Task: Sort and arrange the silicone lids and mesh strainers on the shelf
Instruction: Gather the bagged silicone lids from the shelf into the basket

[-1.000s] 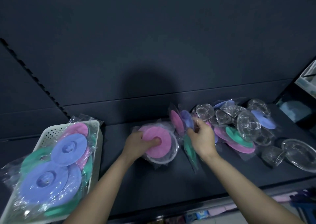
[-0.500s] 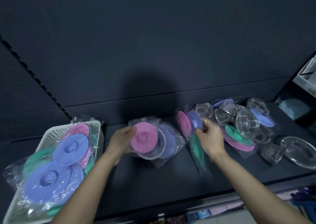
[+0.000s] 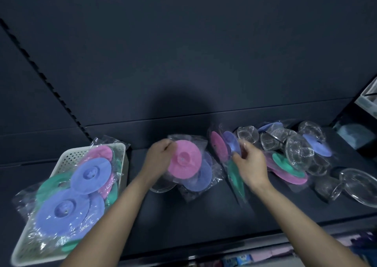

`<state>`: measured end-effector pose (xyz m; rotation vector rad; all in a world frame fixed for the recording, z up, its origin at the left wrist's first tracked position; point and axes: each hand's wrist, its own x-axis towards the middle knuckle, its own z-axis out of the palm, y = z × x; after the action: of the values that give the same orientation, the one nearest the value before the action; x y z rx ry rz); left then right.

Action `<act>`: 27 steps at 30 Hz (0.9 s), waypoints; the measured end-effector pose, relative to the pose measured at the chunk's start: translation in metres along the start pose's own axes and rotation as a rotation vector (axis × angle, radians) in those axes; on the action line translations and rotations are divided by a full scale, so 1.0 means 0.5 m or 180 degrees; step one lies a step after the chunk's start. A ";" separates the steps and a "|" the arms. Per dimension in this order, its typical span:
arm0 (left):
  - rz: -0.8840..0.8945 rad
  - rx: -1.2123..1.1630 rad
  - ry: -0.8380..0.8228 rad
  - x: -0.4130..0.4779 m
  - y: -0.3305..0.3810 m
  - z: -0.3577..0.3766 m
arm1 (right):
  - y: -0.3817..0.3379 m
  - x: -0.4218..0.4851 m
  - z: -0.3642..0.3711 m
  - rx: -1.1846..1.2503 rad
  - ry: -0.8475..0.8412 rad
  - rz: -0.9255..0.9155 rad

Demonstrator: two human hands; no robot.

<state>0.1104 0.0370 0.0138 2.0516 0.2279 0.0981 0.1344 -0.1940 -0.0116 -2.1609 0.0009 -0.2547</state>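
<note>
The dark shelf (image 3: 183,215) is taken up by three groups. At its left end a white basket (image 3: 67,160) is filled with bagged lids (image 3: 67,209) in purple, pink and green. This part of the sorting is judged largely done, though the lids lie loosely overlapped and some hang over the rim. At the right end a mixed heap (image 3: 285,168) is seen, where mesh strainers (image 3: 298,151) lie tangled with more lids; this is judged the bulk of what is left. Between the two, a bagged pink lid (image 3: 184,160), with a purple one behind it, is held above the shelf near the basket, and the grip of the left hand (image 3: 160,158) is clamped on its left edge. A few upright packets (image 3: 219,147) are leaned against the heap, and the grip of the right hand (image 3: 252,164) is closed in a pinch on their wrapping. No strainers are yet seen set apart in a group of their own.
</note>
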 end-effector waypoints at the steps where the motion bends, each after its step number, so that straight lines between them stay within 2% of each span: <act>1: 0.0079 0.0147 -0.0230 0.011 0.006 0.017 | 0.000 -0.002 -0.005 -0.0080 -0.0019 -0.0030; 3: 0.0181 0.0401 -0.0561 0.036 0.010 0.051 | 0.001 -0.006 -0.014 -0.0177 -0.0054 -0.0061; 7: 0.0241 0.1110 -0.0845 0.088 -0.029 0.099 | 0.011 -0.011 -0.029 -0.0142 -0.0054 -0.0022; 13: -0.0434 0.1842 -0.1552 0.119 -0.076 0.098 | 0.028 -0.020 -0.033 -0.0211 -0.0110 0.0072; 18: -0.0387 0.2260 -0.1542 0.117 -0.079 0.106 | 0.033 -0.021 -0.016 -0.0219 -0.0291 0.0204; 22: -0.0457 0.1869 -0.1477 0.113 -0.066 0.103 | 0.024 -0.029 -0.011 -0.0248 -0.0544 0.0376; 27: -0.0113 0.1600 -0.1336 0.105 -0.038 0.093 | 0.014 -0.040 -0.010 -0.0425 -0.0791 0.0492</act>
<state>0.1674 0.0161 -0.0264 2.5033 0.0240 -0.4511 0.1145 -0.2002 -0.0183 -2.2983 0.0440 0.1065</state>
